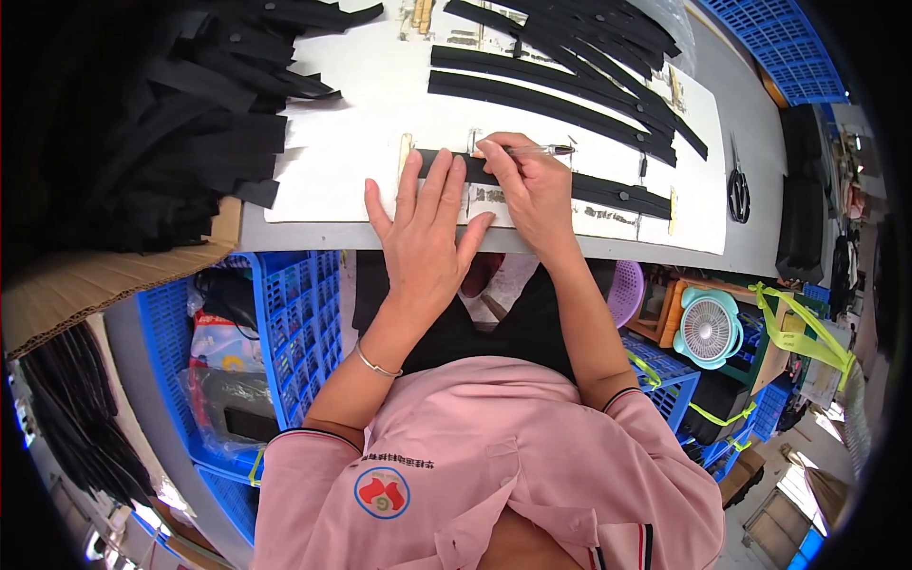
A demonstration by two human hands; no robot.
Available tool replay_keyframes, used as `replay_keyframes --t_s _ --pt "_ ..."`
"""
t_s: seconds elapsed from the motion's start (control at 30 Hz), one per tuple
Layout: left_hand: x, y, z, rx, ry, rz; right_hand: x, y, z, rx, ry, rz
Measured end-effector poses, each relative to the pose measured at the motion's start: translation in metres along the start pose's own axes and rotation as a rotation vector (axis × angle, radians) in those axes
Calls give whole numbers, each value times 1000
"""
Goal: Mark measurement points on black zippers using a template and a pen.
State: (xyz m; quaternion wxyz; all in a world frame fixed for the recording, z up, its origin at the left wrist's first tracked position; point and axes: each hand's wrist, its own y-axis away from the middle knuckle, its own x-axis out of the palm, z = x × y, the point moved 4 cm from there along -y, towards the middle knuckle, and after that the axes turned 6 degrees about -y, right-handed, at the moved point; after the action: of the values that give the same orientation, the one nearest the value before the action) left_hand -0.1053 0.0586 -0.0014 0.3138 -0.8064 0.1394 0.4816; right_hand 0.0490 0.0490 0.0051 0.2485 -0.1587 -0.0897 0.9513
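A black fabric strip (622, 195) lies across the white board (332, 180) near the table's front edge, with a small round button-like piece near its right end. My left hand (423, 242) rests flat on the strip's left part, fingers spread. My right hand (534, 195) is closed around a clear-barrelled pen (553, 149), its writing end at the strip just right of my left fingers. The very tip is hard to make out. Beyond my hands, more black strips (551, 103) lie side by side on the board. Dark marks and pale tape-like pieces (406, 157) surround the strip.
A large heap of black strips (199, 123) covers the left, by a cardboard box edge (233, 223). Black-handled scissors (738, 195) lie right of the board. Blue crates (299, 332) stand below the table at left, and a turquoise fan (710, 328) at right.
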Motion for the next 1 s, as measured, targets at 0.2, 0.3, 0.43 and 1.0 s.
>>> replay_keyframes --t_s 0.2,0.3,0.43,1.0 --pt "0 -1 0 8 -11 5 0 1 3 -63 80 -42" --pt "0 -1 0 5 -15 4 -5 1 4 -9 -14 23" --pt "0 -1 -1 5 -12 4 -6 3 3 49 29 159" --pt "0 -2 -2 15 -32 55 -77 16 5 28 -55 -240"
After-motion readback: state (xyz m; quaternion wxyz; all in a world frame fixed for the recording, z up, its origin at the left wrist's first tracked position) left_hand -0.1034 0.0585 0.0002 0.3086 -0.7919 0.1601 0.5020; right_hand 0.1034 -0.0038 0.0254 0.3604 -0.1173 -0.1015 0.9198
